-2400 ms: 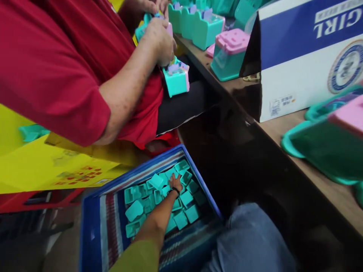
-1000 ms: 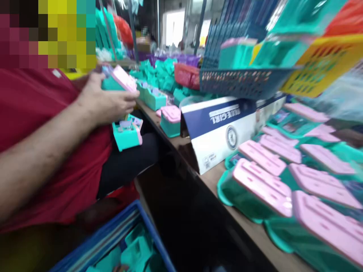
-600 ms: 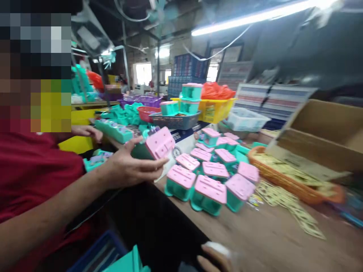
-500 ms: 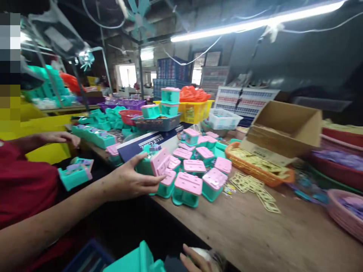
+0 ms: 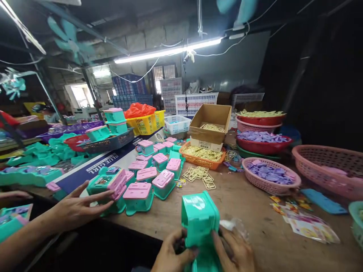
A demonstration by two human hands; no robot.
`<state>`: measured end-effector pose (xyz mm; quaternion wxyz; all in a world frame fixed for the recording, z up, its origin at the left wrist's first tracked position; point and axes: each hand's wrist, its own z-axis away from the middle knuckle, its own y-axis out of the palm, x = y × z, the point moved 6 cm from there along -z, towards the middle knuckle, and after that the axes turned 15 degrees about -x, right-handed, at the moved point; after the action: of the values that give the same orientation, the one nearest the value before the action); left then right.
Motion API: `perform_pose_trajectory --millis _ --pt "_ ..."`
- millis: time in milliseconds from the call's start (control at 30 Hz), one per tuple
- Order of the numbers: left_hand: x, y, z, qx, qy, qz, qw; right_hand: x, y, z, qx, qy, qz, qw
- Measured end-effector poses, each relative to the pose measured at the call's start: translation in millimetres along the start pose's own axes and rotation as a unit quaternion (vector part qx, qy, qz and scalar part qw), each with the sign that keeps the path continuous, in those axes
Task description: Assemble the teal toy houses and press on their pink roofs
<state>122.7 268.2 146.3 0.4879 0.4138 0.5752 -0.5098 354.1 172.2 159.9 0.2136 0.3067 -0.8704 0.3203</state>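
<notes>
A teal plastic box (image 5: 200, 215) stands tilted up over the near edge of the wooden table. My left hand (image 5: 176, 252) grips its lower left side, thumb and fingers closed around it. On the opposite side my right hand (image 5: 234, 249) presses the box with bent fingers. The lower part of the box is partly hidden by my fingers. A crumpled clear plastic bag (image 5: 239, 227) lies just behind my right hand. Several teal boxes with pink lids (image 5: 138, 191) are grouped to the left on the table.
A co-worker's hand (image 5: 82, 206) touches a teal and pink box at left. Yellow plastic frames (image 5: 195, 173) lie by an orange basket (image 5: 208, 163) and a cardboard box (image 5: 208, 136). Pink baskets (image 5: 295, 183) with purple parts, snack packets (image 5: 312, 226) and a blue case (image 5: 323, 201) are at right.
The view has swung to the right. The teal box has come up from the bottom edge over the table, and both my hands now hold it. The co-worker's hand stays at the lidded boxes.
</notes>
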Motion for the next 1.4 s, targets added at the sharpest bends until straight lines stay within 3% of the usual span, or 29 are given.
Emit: perform_pose_trajectory --millis 100,200,267,400,633,800,967,1067,1167,1267,1400 --pt "-6 33.1 25 0.097 -0.075 0.036 0.992 -13 -6 -20 -0.068 0.078 0.003 0.995" --pt "-13 59.8 47 0.176 -0.170 0.102 0.964 -25 -7 -32 -0.109 0.148 0.021 0.983" --pt "-18 64.2 50 0.166 -0.192 0.130 0.959 -37 -13 -36 -0.132 0.184 0.045 0.973" --pt "-20 51.9 38 0.108 -0.213 0.171 0.956 -70 -39 -35 -0.156 0.235 0.091 0.955" --pt "-12 28.6 14 0.047 -0.282 0.213 0.934 -109 -84 -43 -0.118 0.269 0.146 0.945" --pt "-16 27.5 11 0.029 -0.282 0.226 0.932 -120 -102 -61 -0.072 0.263 0.156 0.949" --pt "-20 31.6 11 0.019 -0.287 0.225 0.931 -148 -89 -68 0.018 0.260 0.129 0.957" --pt "-22 33.6 11 0.006 -0.263 0.214 0.941 -159 -73 -53 0.001 0.277 0.126 0.953" --pt "-25 31.7 9 -0.032 -0.192 0.193 0.962 -157 -62 -27 -0.028 0.292 0.145 0.945" --pt "-24 31.1 10 -0.050 -0.136 0.172 0.974 -147 -61 -5 -0.048 0.298 0.189 0.935" --pt "-18 33.5 12 -0.053 -0.139 0.178 0.973 -130 -70 -1 -0.033 0.301 0.197 0.933"
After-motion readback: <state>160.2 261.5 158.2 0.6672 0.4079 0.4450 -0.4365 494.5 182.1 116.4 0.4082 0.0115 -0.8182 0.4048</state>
